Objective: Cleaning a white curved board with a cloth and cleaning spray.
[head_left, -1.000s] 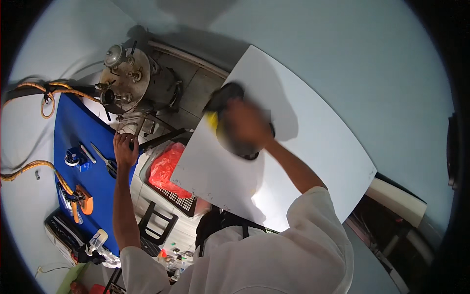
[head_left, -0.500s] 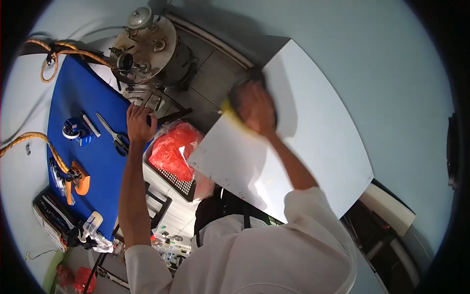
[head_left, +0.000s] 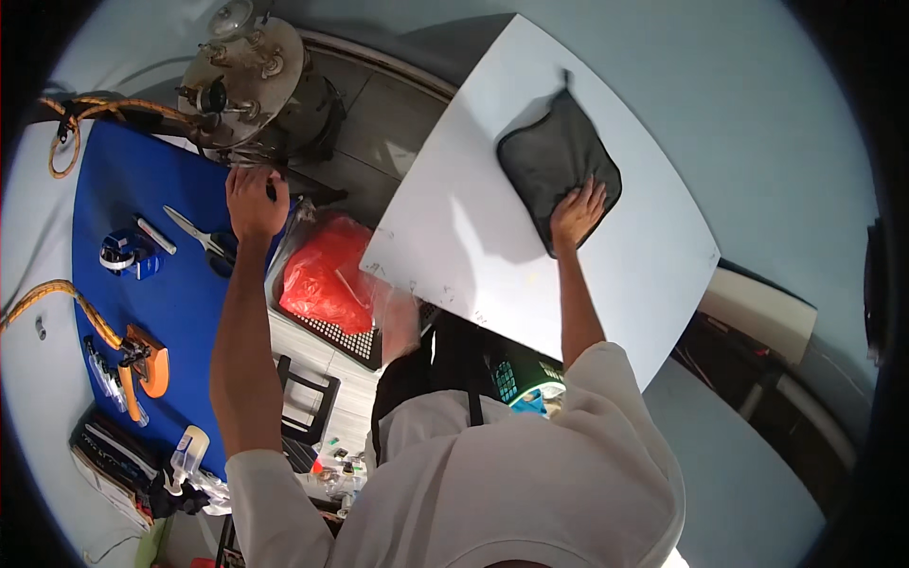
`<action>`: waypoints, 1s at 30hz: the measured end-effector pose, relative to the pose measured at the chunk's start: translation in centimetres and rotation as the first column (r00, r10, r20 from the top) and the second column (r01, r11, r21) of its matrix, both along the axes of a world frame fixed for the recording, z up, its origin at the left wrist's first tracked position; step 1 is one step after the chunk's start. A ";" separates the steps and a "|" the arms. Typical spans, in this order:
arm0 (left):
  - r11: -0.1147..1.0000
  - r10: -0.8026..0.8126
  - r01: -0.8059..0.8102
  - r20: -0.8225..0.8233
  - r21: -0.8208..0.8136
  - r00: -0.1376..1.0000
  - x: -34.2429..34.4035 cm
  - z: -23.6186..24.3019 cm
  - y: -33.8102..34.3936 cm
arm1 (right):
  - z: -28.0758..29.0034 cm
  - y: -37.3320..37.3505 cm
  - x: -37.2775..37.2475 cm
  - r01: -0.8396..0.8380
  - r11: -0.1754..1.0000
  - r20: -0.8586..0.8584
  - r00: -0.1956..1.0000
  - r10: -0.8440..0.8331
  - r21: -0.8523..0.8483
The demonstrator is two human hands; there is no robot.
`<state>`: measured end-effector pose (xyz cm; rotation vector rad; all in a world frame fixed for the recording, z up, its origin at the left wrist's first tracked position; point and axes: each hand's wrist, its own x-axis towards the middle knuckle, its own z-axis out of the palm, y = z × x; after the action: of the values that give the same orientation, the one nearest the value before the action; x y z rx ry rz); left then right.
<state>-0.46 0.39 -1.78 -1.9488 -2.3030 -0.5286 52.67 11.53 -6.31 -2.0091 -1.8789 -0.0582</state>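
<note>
On my feed, the board [head_left: 625, 265] occupies the right side. The cloth [head_left: 549, 151] lies on the board; the right hand [head_left: 579, 213] rests on the cloth's near right edge. The table [head_left: 142, 204] stands left, with the left hand [head_left: 254, 201] at its far right corner. Left of that hand I locate the scissors [head_left: 204, 235], then the marker [head_left: 156, 236], both on the table. Between table and board, the bag [head_left: 327, 275] sits in the basket [head_left: 363, 347]. Behind that gap I find the tank [head_left: 241, 76].
</note>
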 end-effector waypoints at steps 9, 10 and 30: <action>0.999 -0.006 0.007 -0.004 0.047 1.000 -0.3 -0.1 0.4 | -0.3 -13.5 -7.4 0.108 0.979 -0.220 0.965 -0.146 -0.174; 0.999 -0.012 0.012 -0.012 0.033 1.000 -0.3 -0.1 0.4 | 0.3 -12.8 -7.2 0.162 0.979 -0.267 0.945 -0.189 -0.120; 1.000 -0.026 0.027 -0.070 0.009 0.997 -1.4 -1.3 0.5 | -1.5 -21.3 -0.2 -0.335 0.933 0.025 0.940 0.341 -0.132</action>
<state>-1.84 0.88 -3.11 -1.9630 -2.2314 -0.4652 52.48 -9.75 -7.82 -1.7419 -2.2842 0.1103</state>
